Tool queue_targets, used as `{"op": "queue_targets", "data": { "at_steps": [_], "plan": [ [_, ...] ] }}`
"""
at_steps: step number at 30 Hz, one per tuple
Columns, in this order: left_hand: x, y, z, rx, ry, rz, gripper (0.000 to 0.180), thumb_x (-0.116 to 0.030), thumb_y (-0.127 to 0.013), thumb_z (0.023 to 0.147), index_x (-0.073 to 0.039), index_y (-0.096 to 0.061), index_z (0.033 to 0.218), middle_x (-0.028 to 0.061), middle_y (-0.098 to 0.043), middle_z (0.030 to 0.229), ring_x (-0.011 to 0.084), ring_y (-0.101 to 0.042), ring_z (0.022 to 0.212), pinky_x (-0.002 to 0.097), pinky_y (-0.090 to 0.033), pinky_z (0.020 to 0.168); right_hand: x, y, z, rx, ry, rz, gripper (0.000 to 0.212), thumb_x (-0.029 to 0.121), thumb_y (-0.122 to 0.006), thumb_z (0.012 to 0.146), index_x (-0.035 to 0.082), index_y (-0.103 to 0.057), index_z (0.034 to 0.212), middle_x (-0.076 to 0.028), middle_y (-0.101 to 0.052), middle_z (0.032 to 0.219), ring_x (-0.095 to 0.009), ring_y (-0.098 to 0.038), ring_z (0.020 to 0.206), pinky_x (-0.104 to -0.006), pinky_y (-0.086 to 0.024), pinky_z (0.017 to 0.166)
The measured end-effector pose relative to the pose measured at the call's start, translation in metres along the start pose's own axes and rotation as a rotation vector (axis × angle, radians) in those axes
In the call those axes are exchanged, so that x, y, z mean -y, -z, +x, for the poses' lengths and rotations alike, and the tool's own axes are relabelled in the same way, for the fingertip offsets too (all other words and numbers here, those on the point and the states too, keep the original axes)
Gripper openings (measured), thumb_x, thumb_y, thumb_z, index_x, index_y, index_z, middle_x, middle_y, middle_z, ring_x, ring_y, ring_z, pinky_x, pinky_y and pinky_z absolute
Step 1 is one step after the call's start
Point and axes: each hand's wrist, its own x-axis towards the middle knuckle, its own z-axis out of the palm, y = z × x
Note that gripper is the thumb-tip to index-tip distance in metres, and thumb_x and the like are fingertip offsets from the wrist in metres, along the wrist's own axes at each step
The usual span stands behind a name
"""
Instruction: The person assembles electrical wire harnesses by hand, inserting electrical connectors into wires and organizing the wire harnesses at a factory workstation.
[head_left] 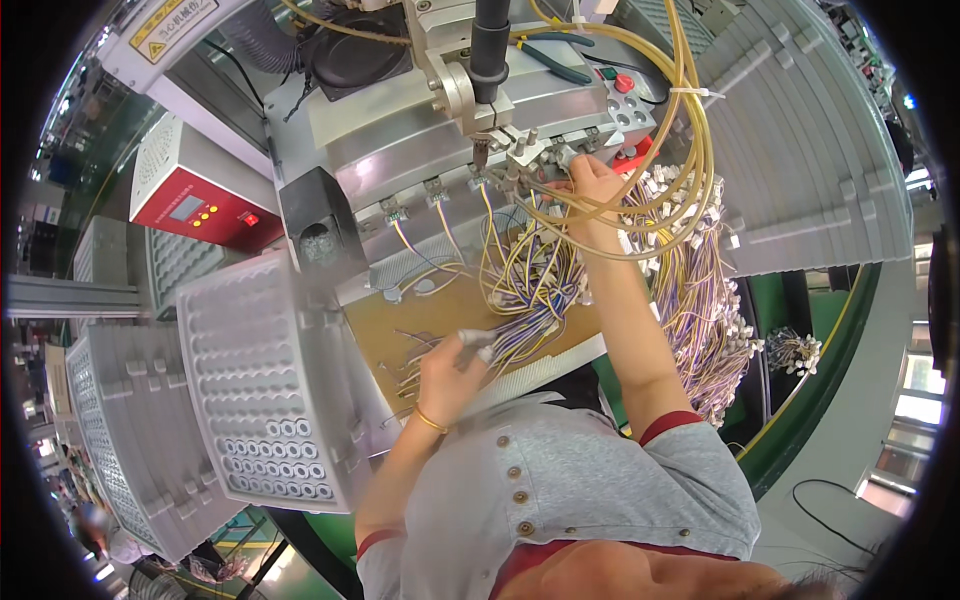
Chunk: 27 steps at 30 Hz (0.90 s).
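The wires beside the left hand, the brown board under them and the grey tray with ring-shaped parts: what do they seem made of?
Wires: smooth plastic coating, probably, judging by coloured, slightly shiny bends; cores unclear.
Brown board: perhaps fibreboard or cardboard, being flat, matt and evenly brown.
Grey tray: likely moulded plastic, with repeated rounded hollows.

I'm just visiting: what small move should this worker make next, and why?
Probably draw one wire out of the wire bundle with the left hand. Its fingertips are already at the bundle, while the right hand is busy at the metal machine, where other wires already hang from the front.
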Motion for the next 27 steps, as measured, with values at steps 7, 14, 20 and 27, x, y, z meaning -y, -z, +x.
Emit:
{"op": "queue_targets", "data": {
  "at_steps": [7, 14, 20, 27],
  "plan": [
    [-0.025, 0.059, -0.011, 0.095, -0.185, 0.57, 0.027, 0.004, -0.058, 0.061, -0.007, -0.066, 0.085, 0.009, -0.057, 0.065, 0.019, -0.054, 0.054, 0.0269, -0.042, 0.049, -0.005, 0.071, 0.014, 0.108, 0.648, -0.778, 0.014, 0.012, -0.051, 0.083, 0.0, -0.059, 0.082, -0.003, -0.055, 0.061, -0.009, -0.052, 0.049, -0.0209, -0.04, 0.042],
    [-0.024, 0.088, -0.027, -0.155, 0.118, 0.123, 0.027, 0.006, -0.056, 0.064, -0.005, -0.065, 0.086, 0.0104, -0.061, 0.074, 0.0169, -0.056, 0.057, 0.0262, -0.044, 0.052, -0.012, -0.005, -0.126, 0.946, 0.47, -0.787, 0.022, 0.009, -0.058, 0.075, 0.001, -0.058, 0.096, -0.009, -0.06, 0.073, -0.016, -0.056, 0.06, -0.0263, -0.044, 0.054],
    [-0.031, 0.088, -0.032, -0.409, -0.385, 0.578, 0.033, 0.012, -0.054, 0.058, -0.002, -0.063, 0.086, 0.0128, -0.061, 0.073, 0.0264, -0.058, 0.067, 0.0287, -0.047, 0.061, -0.026, -0.036, -0.155, 1.314, 0.339, -0.671, 0.013, 0.006, -0.058, 0.07, 0.0, -0.054, 0.08, -0.011, -0.051, 0.064, -0.019, -0.05, 0.053, -0.0287, -0.04, 0.05],
    [0.022, 0.178, -0.087, -0.796, 0.146, 0.926, 0.037, -0.009, -0.061, 0.069, -0.006, -0.057, 0.106, 0.0153, -0.056, 0.102, 0.0332, -0.052, 0.089, 0.0389, -0.04, 0.08, 0.01, -0.015, -0.135, 1.088, 0.068, -0.669, 0.008, 0.007, -0.061, 0.073, 0.001, -0.057, 0.075, 0.001, -0.052, 0.061, -0.004, -0.045, 0.052, -0.0201, -0.035, 0.045]
  ]
}}
